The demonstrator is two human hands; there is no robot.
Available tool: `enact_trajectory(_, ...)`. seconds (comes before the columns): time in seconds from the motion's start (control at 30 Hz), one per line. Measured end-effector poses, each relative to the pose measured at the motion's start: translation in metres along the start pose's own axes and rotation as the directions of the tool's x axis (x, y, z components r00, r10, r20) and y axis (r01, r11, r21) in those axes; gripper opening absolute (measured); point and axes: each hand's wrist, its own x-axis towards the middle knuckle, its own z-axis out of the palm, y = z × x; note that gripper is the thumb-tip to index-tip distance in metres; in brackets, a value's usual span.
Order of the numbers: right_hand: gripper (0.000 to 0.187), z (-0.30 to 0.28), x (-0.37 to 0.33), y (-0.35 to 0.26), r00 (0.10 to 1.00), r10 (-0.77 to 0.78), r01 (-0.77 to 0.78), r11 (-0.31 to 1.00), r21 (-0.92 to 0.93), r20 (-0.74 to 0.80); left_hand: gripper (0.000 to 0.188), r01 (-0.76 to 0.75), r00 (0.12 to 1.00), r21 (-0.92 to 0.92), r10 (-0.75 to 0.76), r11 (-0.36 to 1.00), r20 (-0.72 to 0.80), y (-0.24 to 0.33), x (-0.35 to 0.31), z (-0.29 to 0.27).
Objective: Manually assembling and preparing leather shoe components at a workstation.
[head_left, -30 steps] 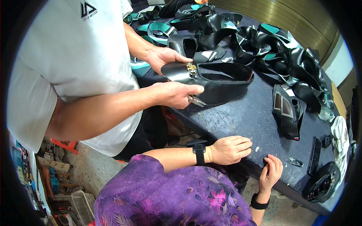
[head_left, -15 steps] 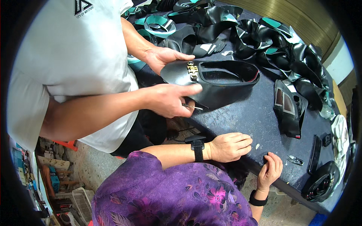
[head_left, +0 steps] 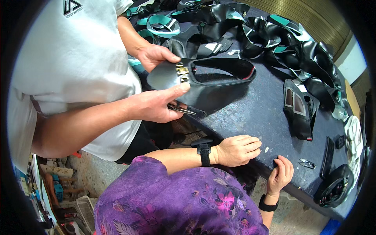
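Observation:
My left hand [head_left: 238, 150] rests on the near edge of the dark table, its fingers laid flat and holding nothing. Farther right, my right hand [head_left: 282, 173] lies over the same edge with loosely bent fingers and nothing visible in them. Thread snips [head_left: 307, 163] lie just right of that hand, and a small white scrap [head_left: 267, 149] sits beyond the left one. At left, a co-worker in a white shirt holds a black shoe upper [head_left: 211, 90] with a gold ornament in both hands; the nearer hand also has slim metal snips [head_left: 182, 109].
Many black shoe uppers [head_left: 290, 58] with turquoise linings heap along the table's far side. One upper [head_left: 300, 111] lies apart at right. Near the right edge are a black strip [head_left: 327, 158], an upper with gold trim [head_left: 335, 186] and white cloth [head_left: 352, 141].
The co-worker's hands and the black shoe upper have shifted left, and the upper's toe has tilted. My two hands stay in place on the table edge.

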Motion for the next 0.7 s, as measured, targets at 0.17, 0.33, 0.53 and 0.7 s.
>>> enact_trajectory(0.17, 0.02, -0.007, 0.007, -0.006, 0.997, 0.062, -0.064, 0.997, 0.043, 0.034, 0.035, 0.019, 1.0, -0.01, -0.019, 1.0, 0.019, 0.001, 0.004, -0.006)
enact_trajectory(0.33, 0.031, -0.043, 0.036, -0.001, 0.994, 0.047, -0.055, 0.996, 0.072, 0.099, 0.034, 0.041, 0.999, -0.026, -0.04, 0.999, 0.033, 0.001, 0.007, -0.005)
enact_trajectory(0.53, 0.048, -0.064, 0.092, 0.032, 0.997, 0.012, 0.004, 0.979, -0.204, 0.076, 0.029, 0.096, 0.995, -0.129, -0.091, 0.987, 0.044, 0.002, 0.013, -0.011)
enact_trajectory(0.7, 0.033, -0.038, 0.106, 0.067, 0.981, -0.053, 0.099, 0.965, -0.244, 0.188, 0.035, 0.127, 0.985, -0.263, -0.09, 0.956, 0.149, 0.005, 0.016, -0.03)
